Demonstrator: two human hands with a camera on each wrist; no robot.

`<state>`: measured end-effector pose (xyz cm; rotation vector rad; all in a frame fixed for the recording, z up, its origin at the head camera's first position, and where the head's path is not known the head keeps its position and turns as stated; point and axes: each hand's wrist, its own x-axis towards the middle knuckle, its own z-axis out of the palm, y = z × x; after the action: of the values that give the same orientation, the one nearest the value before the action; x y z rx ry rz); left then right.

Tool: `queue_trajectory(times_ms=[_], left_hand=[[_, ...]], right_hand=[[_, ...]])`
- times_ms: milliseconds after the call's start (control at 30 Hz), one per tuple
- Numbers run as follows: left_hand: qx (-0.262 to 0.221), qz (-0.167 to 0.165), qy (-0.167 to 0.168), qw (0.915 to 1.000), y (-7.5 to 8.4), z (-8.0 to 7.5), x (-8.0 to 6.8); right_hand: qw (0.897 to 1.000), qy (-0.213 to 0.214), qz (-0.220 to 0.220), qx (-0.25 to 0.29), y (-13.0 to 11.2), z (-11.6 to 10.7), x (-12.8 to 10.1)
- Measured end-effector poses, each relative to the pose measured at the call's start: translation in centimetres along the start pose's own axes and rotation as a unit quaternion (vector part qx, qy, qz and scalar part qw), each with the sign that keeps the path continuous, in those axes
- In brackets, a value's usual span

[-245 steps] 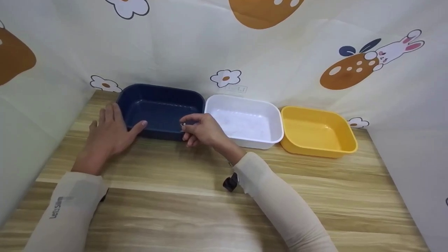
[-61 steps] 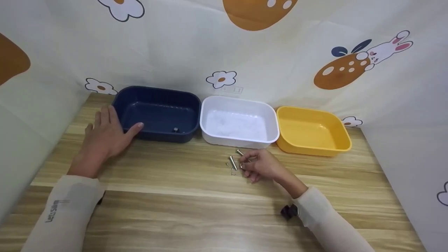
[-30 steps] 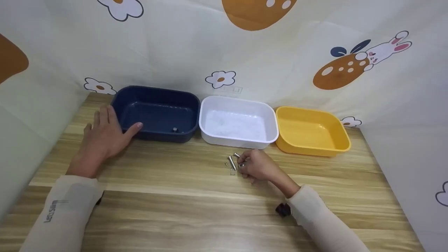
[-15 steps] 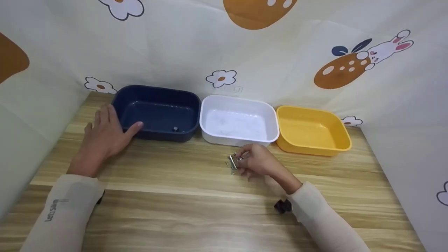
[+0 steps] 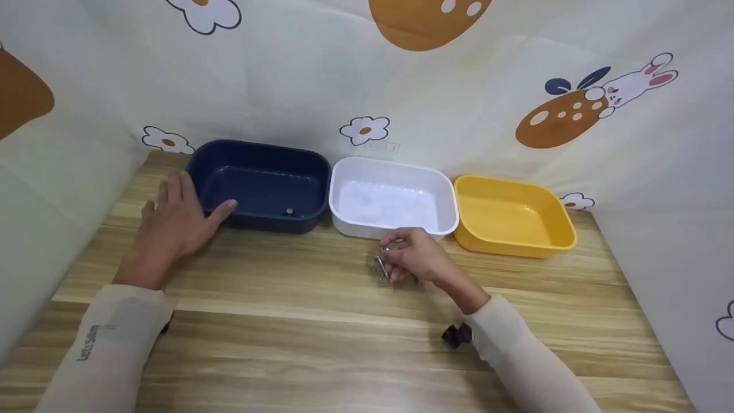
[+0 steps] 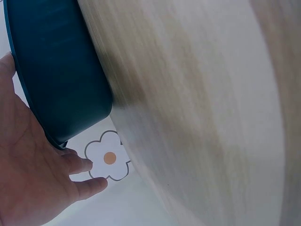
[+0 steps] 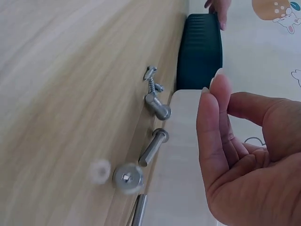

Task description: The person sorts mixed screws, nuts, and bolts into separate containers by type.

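Loose metal screws and bolts [image 5: 381,273] lie on the wooden table in front of the white bin [image 5: 395,166]. My right hand [image 5: 395,253] hovers just over them, its fingers curled and thumb and forefinger pinched on a small metal screw [image 5: 385,248]. The right wrist view shows the pinched fingertips [image 7: 214,94] above several bolts [image 7: 153,146], while the pinched piece itself is hidden there. My left hand [image 5: 178,221] lies flat on the table, touching the left front corner of the dark blue bin [image 5: 258,146]. One small metal part [image 5: 289,213] sits inside that bin.
A yellow bin [image 5: 516,186] stands right of the white one, all three in a row against the patterned backdrop [image 5: 367,74]. The backdrop walls in the table at left, back and right. Bare wood [image 5: 321,344] stretches in front of the hands.
My right hand has risen slightly off the pile and shifted left and toward the white bin, pinching a small screw. The left hand and the bins have stayed put.
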<state>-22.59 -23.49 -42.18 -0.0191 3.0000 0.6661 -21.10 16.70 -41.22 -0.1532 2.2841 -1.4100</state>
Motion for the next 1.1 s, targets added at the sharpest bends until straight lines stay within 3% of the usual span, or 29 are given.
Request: queue_trajectory(times_ms=[233,667,1100], left_hand=[[0.008,0.001,-0.003,1.0,-0.3,0.1,0.1],[0.004,0.001,-0.003,1.0,-0.2,0.0,0.1],[0.009,0.002,0.004,0.9999,0.1,0.0,0.1]], right_hand=[[0.997,-0.005,-0.01,0.074,-0.6,0.7,0.3],[0.991,-0.02,-0.04,0.127,-2.3,2.0,1.4],[0.985,-0.008,-0.049,0.164,-4.4,4.0,3.8]])
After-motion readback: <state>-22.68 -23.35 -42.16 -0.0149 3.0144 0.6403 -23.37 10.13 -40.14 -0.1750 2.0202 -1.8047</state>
